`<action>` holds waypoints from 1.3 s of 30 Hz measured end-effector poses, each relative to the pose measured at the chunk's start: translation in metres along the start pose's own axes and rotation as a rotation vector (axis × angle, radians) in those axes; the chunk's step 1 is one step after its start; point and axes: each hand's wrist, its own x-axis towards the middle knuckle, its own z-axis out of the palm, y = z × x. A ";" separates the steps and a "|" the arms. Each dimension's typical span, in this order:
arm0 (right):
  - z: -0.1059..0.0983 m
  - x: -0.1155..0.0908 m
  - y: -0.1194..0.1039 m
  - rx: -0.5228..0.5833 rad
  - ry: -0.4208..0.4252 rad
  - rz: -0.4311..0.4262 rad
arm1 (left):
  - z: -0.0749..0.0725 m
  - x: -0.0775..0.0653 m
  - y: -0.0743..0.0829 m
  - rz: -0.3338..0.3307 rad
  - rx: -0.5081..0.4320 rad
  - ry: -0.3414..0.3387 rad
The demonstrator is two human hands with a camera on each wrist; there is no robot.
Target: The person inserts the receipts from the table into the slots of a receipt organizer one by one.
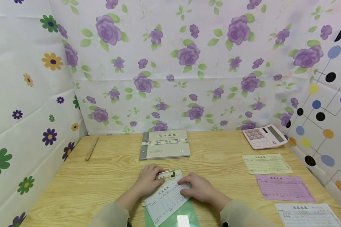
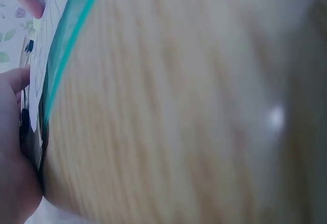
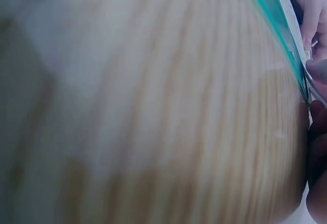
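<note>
A see-through green clipboard point(image 1: 194, 217) lies at the near middle of the table, its metal clip point(image 1: 166, 172) toward the far end. On it is a pale yellow form sheet point(image 1: 178, 172), mostly covered by a white printed form sheet point(image 1: 164, 201) lying aslant. My left hand point(image 1: 148, 180) grips the clipboard's upper left side by the clip, thumb over the top of the papers. With thumb and fingers, my right hand point(image 1: 198, 188) pinches the white sheet at its upper right edge. In the left wrist view, the green board edge point(image 2: 71, 45) shows beneath the papers.
An account book point(image 1: 165, 148) lies at the back middle, and a wooden-looking stick point(image 1: 92, 149) at the back left. Along the right side are a pink calculator point(image 1: 265, 137), a yellow form point(image 1: 267, 164), a pink form point(image 1: 284, 188) and a white form point(image 1: 307, 216). Patterned cloth walls enclose the table.
</note>
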 end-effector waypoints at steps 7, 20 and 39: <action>0.007 0.001 -0.003 -0.127 0.055 0.017 | -0.005 0.000 0.009 0.023 0.077 0.017; 0.014 -0.001 -0.017 -0.264 0.109 0.052 | -0.012 0.001 0.008 0.138 0.186 0.018; 0.020 0.009 -0.023 -0.316 0.115 0.163 | -0.019 0.005 0.012 0.068 0.154 -0.051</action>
